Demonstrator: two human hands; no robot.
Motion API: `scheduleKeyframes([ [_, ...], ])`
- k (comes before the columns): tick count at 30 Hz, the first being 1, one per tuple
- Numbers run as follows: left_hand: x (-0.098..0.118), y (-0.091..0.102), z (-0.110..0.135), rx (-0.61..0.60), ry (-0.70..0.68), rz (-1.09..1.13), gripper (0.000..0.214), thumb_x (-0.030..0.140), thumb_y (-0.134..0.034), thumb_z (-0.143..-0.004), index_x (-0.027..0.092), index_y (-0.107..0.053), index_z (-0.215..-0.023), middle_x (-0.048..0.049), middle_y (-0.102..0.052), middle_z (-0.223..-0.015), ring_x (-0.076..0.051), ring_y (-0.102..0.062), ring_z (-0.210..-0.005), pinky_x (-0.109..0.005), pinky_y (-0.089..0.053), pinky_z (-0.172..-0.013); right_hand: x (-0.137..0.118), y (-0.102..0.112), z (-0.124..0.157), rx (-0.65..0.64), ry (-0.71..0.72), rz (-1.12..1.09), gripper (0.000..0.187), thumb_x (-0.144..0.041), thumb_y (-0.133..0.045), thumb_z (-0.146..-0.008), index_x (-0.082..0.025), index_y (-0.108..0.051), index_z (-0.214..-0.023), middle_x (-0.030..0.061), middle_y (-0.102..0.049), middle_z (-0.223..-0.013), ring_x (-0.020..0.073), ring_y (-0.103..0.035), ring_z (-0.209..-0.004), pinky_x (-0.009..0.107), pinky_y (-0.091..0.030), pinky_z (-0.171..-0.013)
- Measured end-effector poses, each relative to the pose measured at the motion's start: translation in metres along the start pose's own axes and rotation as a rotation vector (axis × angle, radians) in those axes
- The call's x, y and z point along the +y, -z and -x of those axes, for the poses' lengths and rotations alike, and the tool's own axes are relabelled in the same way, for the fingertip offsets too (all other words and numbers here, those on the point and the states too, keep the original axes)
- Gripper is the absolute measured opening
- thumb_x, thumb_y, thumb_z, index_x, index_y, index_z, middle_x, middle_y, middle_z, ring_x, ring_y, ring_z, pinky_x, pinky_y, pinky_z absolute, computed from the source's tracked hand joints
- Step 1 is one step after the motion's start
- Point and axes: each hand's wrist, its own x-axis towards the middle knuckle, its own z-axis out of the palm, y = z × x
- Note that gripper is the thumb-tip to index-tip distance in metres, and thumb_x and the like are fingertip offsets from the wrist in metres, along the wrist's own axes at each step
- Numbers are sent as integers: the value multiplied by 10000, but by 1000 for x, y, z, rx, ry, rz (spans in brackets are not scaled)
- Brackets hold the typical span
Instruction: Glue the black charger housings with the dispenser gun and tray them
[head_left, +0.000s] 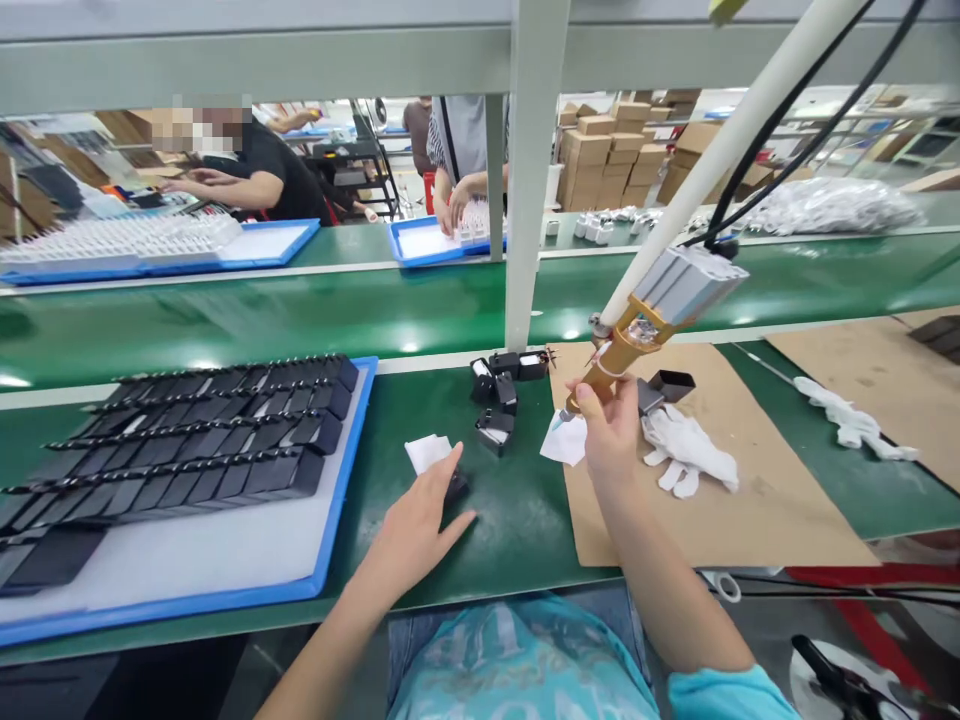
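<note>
My right hand [613,430] is wrapped round the lower end of a gold-coloured dispensing gun [616,358], which hangs from a white pole. Its bluish needle tip [559,422] points down over a piece of white paper [568,440]. My left hand [416,525] is spread over the green bench, thumb apart, and partly covers a small black box [455,487]. Whether it touches that box I cannot tell. Another white paper [427,453] lies by its fingertips. Between my hands stand several black boxes [496,430], some with white inside.
At left, a blue-rimmed tray [341,480] carries rows of black boxes with twisted wires. Cardboard [720,530] lies at right under a white glove [690,450] and a dark open box [672,384]. A metal post [525,200] rises ahead. Co-workers sit across the line.
</note>
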Motion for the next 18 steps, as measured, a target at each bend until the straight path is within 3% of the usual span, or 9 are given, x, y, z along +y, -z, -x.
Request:
scheduleKeyframes([
  [4, -6, 27, -8, -102, 99, 76, 870, 537, -574, -872, 356, -57, -1548, -93, -408, -1521, -302, -482, -1335, -422, -496, -976, 13, 16, -19, -84, 8, 107, 461, -371, -676, -823, -301, -468, -1229, 43, -668, -1054, 189, -649, -999, 390, -535, -884],
  [7, -10, 39, -16, -225, 46, 92, 858, 433, -647, -830, 391, -158, -1533, -62, -457, -1487, -304, -523, -1291, -412, -497, -963, 23, 24, -26, -104, 38, 150, 571, -365, -665, -823, -299, -418, -1334, 95, -616, -1230, 227, -609, -1154, 472, -490, -1002],
  [10, -8, 37, -23, -253, -8, 114, 701, 272, -595, -835, 326, -329, -1481, -60, -517, -1431, -284, -553, -1252, -403, -465, -1002, 29, 30, -29, -83, 118, 222, 670, -334, -665, -819, -319, -357, -1414, 113, -485, -1409, 250, -534, -1280, 515, -436, -1074],
  [12, -2, 29, -26, -226, 43, 123, 568, 254, -552, -846, 253, -435, -1402, -85, -558, -1369, -289, -596, -1174, -419, -477, -974, 27, 33, -26, -10, 191, 316, 697, -314, -668, -817, -331, -344, -1434, 111, -378, -1492, 269, -463, -1353, 549, -392, -1106],
  [14, 7, 19, -27, -173, 131, 143, 510, 323, -555, -859, 217, -462, -1350, -111, -551, -1347, -302, -626, -1094, -443, -501, -918, 19, 33, -17, 43, 259, 399, 629, -296, -660, -827, -316, -402, -1400, 110, -385, -1478, 276, -442, -1366, 555, -392, -1104],
  [15, 11, 14, -26, -139, 164, 166, 520, 380, -570, -860, 211, -458, -1339, -122, -537, -1347, -309, -629, -1077, -451, -508, -899, 13, 31, -9, 23, 272, 421, 544, -282, -643, -842, -298, -458, -1353, 110, -459, -1412, 265, -491, -1319, 533, -427, -1080],
  [16, 15, 11, -25, -107, 183, 200, 545, 440, -592, -851, 209, -458, -1327, -128, -526, -1345, -315, -624, -1080, -456, -511, -893, 7, 29, 1, -52, 267, 431, 437, -262, -618, -862, -280, -518, -1287, 102, -553, -1303, 244, -563, -1229, 492, -478, -1036],
  [18, 19, 6, -21, -84, 181, 319, 600, 532, -638, -812, 211, -469, -1290, -128, -540, -1306, -309, -618, -1089, -445, -517, -896, -5, 21, 26, -317, 232, 432, 248, -208, -564, -897, -255, -611, -1136, 61, -677, -1030, 189, -669, -980, 385, -560, -902],
])
